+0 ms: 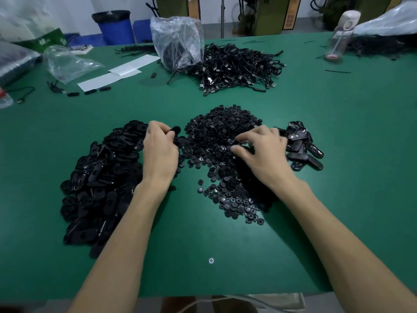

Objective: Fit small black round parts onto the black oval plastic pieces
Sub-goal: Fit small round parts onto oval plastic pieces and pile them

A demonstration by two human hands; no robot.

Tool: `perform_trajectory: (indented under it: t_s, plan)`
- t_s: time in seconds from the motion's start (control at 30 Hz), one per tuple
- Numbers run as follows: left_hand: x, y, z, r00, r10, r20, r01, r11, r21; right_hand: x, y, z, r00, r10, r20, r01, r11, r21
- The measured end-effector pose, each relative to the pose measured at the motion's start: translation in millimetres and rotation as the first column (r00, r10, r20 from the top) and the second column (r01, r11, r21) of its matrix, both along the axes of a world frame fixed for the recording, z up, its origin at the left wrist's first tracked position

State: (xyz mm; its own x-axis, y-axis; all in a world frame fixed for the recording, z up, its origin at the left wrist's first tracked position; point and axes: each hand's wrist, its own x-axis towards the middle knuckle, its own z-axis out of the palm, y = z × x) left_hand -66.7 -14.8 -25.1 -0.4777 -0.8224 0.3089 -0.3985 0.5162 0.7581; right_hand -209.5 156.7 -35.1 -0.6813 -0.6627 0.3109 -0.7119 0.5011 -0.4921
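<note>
Just left of the round-parts heap (225, 136), the left hand (160, 150) pinches a black piece (175, 130) (apparently an oval); the right hand (264, 154), fingers loosely spread, lies on the heap. Small oval pile (301, 143) right of it: probably fitted; large left pile (101, 177) awaits fitting.

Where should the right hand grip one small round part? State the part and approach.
Pick the lone round part lying flat on the table at the near-left edge of the pile. Bring the right hand straight down and pinch its rim on opposite sides: it is a thin disc, so only the rim likely offers hold.
</note>
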Motion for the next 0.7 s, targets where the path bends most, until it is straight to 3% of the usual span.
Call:
perform_trajectory:
  t_s: [0.13, 0.23, 0.3, 0.37, 0.53, 0.7]
  plan:
    - [-9, 17, 1, 0.938, -0.229, -0.260, 0.298, 0.916, 0.269, 9, -9, -9, 0.997, 0.069, -0.033, -0.069, 0.998, 0.015]
    - [-14, 29, -3, 0.865, -0.309, -0.395, 0.485, 0.717, 0.502, 8, -9, -8, 0.998, 0.038, -0.058, -0.038, 0.999, -0.005]
    - [-15, 34, -6, 0.831, -0.310, -0.462, 0.547, 0.610, 0.573, 7, -7, -7, 0.998, 0.022, -0.051, -0.024, 0.999, -0.026]
    - [-16, 37, -7, 0.806, -0.317, -0.500, 0.585, 0.559, 0.587, 6, -5, -7, 0.999, -0.001, -0.050, -0.002, 0.998, -0.058]
    - [-18, 41, -6, 0.839, -0.292, -0.459, 0.532, 0.617, 0.580, 6, -4, -1, 0.999, -0.039, -0.016, 0.036, 0.983, -0.178]
    - [-19, 45, -6, 0.879, -0.261, -0.398, 0.461, 0.678, 0.573, 11, -1, 6, 0.978, 0.047, 0.205, 0.041, 0.914, -0.403]
